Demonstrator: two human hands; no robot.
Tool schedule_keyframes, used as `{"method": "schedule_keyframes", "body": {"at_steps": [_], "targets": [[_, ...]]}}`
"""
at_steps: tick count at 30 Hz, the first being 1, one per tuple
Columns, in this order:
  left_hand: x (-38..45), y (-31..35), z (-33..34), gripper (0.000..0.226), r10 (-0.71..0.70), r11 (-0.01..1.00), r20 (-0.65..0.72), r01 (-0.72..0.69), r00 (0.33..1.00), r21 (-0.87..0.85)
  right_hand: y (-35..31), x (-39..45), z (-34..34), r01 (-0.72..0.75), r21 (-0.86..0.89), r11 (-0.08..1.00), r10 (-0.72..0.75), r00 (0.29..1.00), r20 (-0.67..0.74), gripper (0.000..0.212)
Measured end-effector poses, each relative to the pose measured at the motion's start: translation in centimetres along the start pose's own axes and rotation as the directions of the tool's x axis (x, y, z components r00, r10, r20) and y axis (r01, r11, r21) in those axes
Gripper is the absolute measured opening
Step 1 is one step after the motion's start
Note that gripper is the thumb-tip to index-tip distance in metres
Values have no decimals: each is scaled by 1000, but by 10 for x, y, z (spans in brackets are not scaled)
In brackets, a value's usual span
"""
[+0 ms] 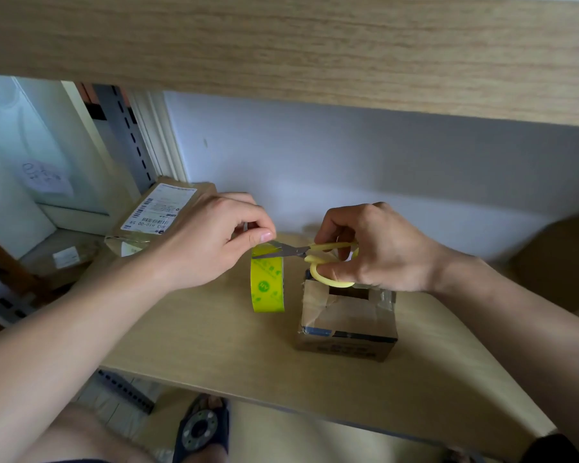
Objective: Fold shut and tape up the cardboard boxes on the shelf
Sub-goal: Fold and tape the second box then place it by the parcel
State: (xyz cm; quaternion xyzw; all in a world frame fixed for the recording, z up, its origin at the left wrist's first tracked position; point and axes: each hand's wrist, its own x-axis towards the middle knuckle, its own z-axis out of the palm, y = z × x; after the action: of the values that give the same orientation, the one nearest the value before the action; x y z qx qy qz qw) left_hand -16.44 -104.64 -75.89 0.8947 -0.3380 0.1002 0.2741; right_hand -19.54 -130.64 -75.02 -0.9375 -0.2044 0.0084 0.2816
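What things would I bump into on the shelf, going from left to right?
labelled parcel → left hand → tape roll → scissors → right hand

Both bare forearms reach in from the lower corners toward the middle of the shelf. The left hand (211, 242) is raised above the board, back upward, its thumb and forefinger pinched together on the free end of the tape, the other fingers curled behind. The right hand (375, 248) sits just beside it, knuckles up, its thumb and fingers hooked through the scissors' handle loops. The 2 hands are close but apart.
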Motion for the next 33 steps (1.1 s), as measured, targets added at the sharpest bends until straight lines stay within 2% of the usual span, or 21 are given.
{"method": "schedule_keyframes", "body": {"at_steps": [11, 21, 30, 33], "targets": [[0, -10, 10, 11, -31, 1000, 14, 31, 999, 3, -1, 9, 13, 0, -64, 998, 1, 1000, 11, 17], [-7, -23, 30, 14, -125, 984, 100, 137, 987, -117, 6, 12, 24, 11, -144, 989, -1, 998, 66, 13], [-5, -25, 32, 12, -163, 977, 62, 170, 985, -128, 4, 13, 24, 15, -149, 989, -7, 998, 58, 10], [-2, -20, 30, 12, -198, 966, 4, 196, 980, -167, 3, 13, 25, 17, -151, 988, -8, 998, 59, 10]]}}
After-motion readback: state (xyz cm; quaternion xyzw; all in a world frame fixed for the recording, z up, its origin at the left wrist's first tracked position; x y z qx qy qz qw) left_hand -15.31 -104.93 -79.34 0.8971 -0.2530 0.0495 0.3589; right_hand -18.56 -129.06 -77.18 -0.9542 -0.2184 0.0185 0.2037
